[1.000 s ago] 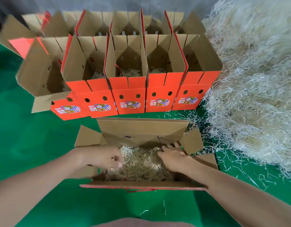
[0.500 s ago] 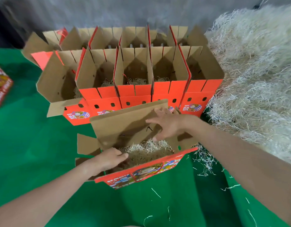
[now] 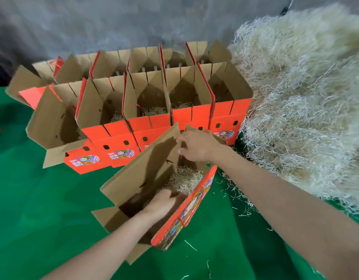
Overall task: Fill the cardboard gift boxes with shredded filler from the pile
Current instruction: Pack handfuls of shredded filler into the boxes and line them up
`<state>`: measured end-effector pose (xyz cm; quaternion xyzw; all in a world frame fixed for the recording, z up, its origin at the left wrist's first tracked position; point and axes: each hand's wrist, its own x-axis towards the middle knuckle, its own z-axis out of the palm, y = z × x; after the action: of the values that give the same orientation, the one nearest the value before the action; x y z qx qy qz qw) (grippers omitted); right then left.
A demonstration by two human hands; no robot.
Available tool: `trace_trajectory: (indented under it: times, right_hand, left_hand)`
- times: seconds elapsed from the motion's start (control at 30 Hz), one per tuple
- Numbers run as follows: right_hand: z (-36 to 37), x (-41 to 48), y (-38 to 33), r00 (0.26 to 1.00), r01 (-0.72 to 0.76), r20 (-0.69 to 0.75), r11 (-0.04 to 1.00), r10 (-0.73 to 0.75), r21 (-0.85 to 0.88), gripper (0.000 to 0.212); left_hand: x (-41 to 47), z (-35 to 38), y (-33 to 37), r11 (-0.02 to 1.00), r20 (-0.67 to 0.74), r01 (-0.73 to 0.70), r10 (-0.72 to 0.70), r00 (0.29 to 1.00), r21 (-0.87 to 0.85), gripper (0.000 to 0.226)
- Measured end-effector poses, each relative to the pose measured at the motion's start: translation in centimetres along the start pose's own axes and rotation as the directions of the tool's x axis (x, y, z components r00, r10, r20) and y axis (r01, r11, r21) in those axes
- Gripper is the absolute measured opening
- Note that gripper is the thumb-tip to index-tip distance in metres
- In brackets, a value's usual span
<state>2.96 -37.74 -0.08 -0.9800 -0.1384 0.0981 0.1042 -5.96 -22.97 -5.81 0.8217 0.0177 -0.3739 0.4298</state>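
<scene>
Before the box row (image 3: 122, 138), a filled gift box (image 3: 146, 168) is held askew, its far flap pinched by the right hand (image 3: 196, 147), the left hand (image 3: 161, 203) inside, grip unclear; squaring it to the row seems needed next.

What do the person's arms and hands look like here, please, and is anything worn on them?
The left hand and right hand are bare: no gloves, rings, watch or bracelet show. The left forearm and right forearm are uncovered too, with no sleeve in view up to the edge of the picture.
</scene>
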Motion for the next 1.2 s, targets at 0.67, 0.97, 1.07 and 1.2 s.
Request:
trace_trajectory:
  times: [0.67, 0.97, 1.07, 1.2]
  right_hand:
    - [12.3, -7.5, 2.0, 0.992, -0.112, 0.106, 0.885, 0.072, 0.451, 0.020]
    - [14.0, -8.0, 4.6, 0.959, 0.000, 0.282, 0.995, -0.028, 0.099, 0.018]
    - [14.4, -8.5, 7.5, 0.915, -0.109, 0.391, 0.994, 0.101, -0.002, 0.021]
    - [11.5, -6.7, 10.4, 0.926, -0.377, 0.200, 0.751, 0.320, 0.543, 0.021]
  left_hand:
    - [1.7, -1.5, 4.1, 0.964, -0.066, -0.052, 0.036, 0.997, -0.260, 0.036]
    - [1.8, -1.2, 4.1, 0.997, 0.066, 0.041, -0.036, 0.997, -0.063, 0.027]
    - [2.1, -1.2, 4.0, 0.999, 0.046, 0.006, -0.008, 0.999, 0.050, 0.020]
    - [1.4, -1.6, 4.5, 0.901, 0.060, -0.112, 0.096, 0.994, 0.419, 0.011]
